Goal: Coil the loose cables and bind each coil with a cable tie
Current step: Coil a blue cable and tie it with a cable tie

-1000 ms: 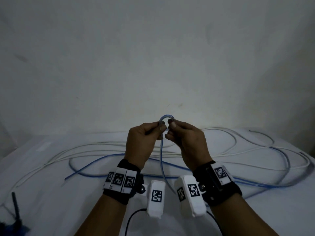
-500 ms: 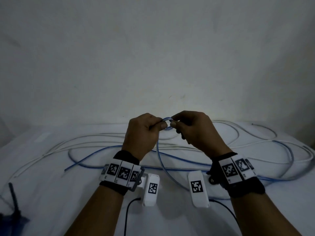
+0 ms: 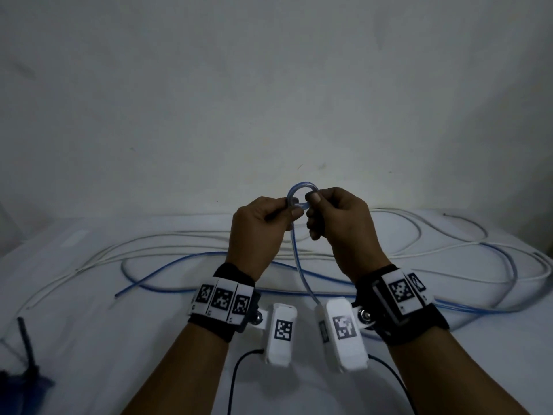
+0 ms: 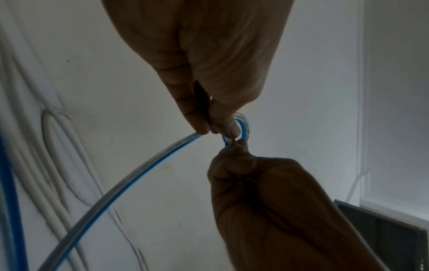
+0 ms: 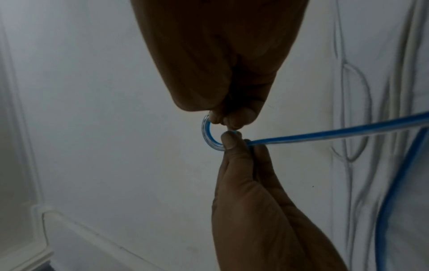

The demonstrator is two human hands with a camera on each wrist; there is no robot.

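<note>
Blue-striped clear cable (image 3: pixel 301 195) pinched between thumb and fingertips of left hand (image 3: pixel 259 232) and right hand (image 3: pixel 339 226); first small loop, half-flattened a moment earlier, reopened round above fingertips. Coiling barely begun; remainder trailed below, untied.

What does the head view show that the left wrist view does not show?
Only the head view shows both wristbands, the whole spread of white cable on the table, and a closed blue loop. Only the left wrist view shows a dark frame by the wall. Both show the left hand and right hand pinching the blue cable.
</note>
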